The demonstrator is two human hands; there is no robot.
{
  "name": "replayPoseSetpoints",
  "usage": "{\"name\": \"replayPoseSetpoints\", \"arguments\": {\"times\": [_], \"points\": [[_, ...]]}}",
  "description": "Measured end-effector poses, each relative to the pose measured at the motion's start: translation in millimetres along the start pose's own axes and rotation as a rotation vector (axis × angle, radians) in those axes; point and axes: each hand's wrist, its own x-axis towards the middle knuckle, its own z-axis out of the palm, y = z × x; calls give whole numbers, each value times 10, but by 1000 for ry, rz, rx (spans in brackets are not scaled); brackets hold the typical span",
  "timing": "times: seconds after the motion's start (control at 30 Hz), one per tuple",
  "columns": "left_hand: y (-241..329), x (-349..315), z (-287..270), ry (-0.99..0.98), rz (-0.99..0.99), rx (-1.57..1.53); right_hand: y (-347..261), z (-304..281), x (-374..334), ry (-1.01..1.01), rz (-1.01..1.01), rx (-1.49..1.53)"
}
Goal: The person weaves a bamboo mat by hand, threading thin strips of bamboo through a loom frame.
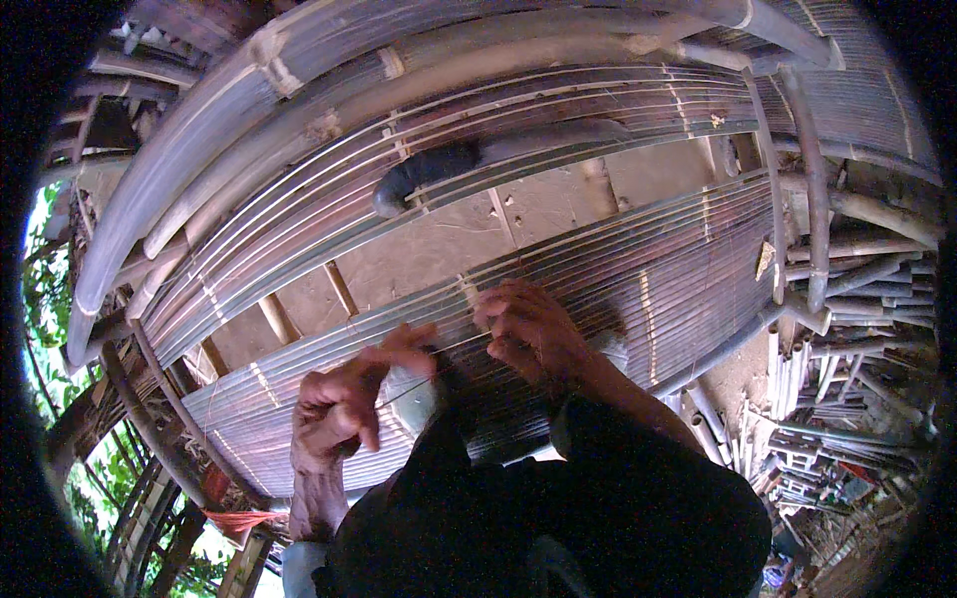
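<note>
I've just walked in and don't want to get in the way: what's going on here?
A person is working bare-handed over rows of thin slats. The left hand and the right hand, its fingers curled, are close together above the near slats; whether either grips a thin strand is too small to tell. A wide gap separates these from the far slats. Thick bamboo poles run beyond them.

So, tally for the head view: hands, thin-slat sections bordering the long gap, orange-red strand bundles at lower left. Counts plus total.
Bare hands (left hand, right hand): 2
Grey-brown thin-slat sections (far section, near section): 2
Bright orange-red strand bundle: 1
Total: 5
</note>
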Motion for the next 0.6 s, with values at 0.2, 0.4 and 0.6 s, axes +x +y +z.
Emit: {"name": "replayPoseSetpoints", "arguments": {"times": [0.2,0.4,0.6], "points": [[-74,-497,323,150,-3,24,289,265,-273,-89,-103,-139],[-149,-798,657,436,-54,33,122,158,-403,56,-90,18],[505,-950,255,474,274,324,-3,-358,-331,-112,48,89]]}}
